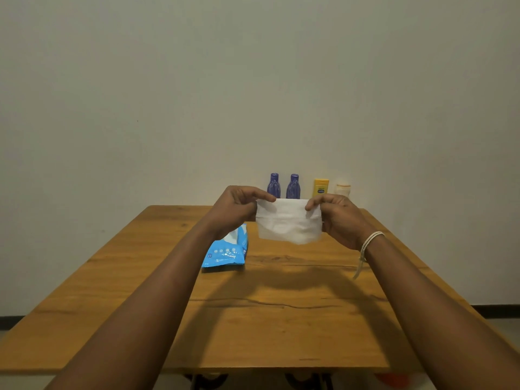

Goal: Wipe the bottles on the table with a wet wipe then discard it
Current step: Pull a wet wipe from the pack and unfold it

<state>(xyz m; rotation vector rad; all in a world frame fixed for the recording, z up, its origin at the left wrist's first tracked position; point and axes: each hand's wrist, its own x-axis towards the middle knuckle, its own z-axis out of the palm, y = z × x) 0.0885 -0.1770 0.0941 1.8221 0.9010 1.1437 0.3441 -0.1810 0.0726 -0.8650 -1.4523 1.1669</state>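
The wet wipe (288, 222) looks limp, light and damp, likely to sag unless pinched at its top corners; it hangs spread above the surface (253, 319), in front of the bottles (292, 187) at the far edge; the left hand (239, 208) and right hand (339, 218), arms outstretched, each pinch one upper corner between thumb and fingertips.

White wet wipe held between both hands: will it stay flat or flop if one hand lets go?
The thin white wet wipe would probably droop: it already creases and sags between the left hand and right hand. It looks very light.
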